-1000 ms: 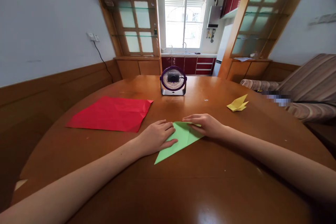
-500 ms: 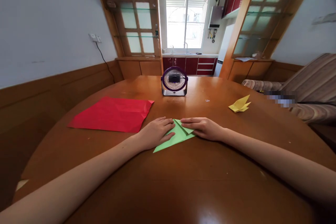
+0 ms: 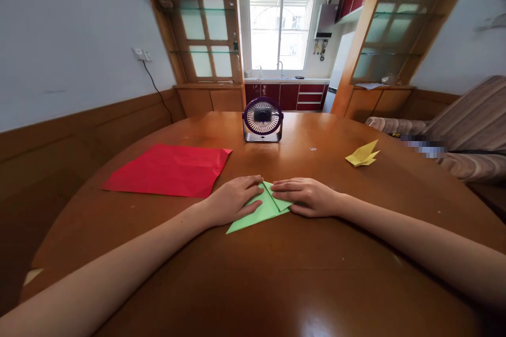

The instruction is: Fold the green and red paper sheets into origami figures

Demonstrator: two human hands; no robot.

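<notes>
A light green sheet of paper [image 3: 256,213], folded into a triangle, lies on the wooden table between my hands. Its right part carries a smaller folded flap [image 3: 281,201]. My left hand [image 3: 233,201] rests over the paper's left side, fingers stretched and thumb spread apart, pressing it down. At the other side, my right hand [image 3: 312,197] has its fingers closed over the flap's edge, with the thumb by the lower edge. The paper under both palms is hidden.
A red sheet [image 3: 169,171] lies on the table at the left. Beyond my hands stands a small purple fan [image 3: 263,118]. A folded yellow paper piece [image 3: 361,155] sits at the right. A striped chair [image 3: 470,121] is past the table's right edge.
The green flap lies flatter and has shifted slightly over the sheet. My right hand has come down a little with it. My left hand stays nearly in place.
</notes>
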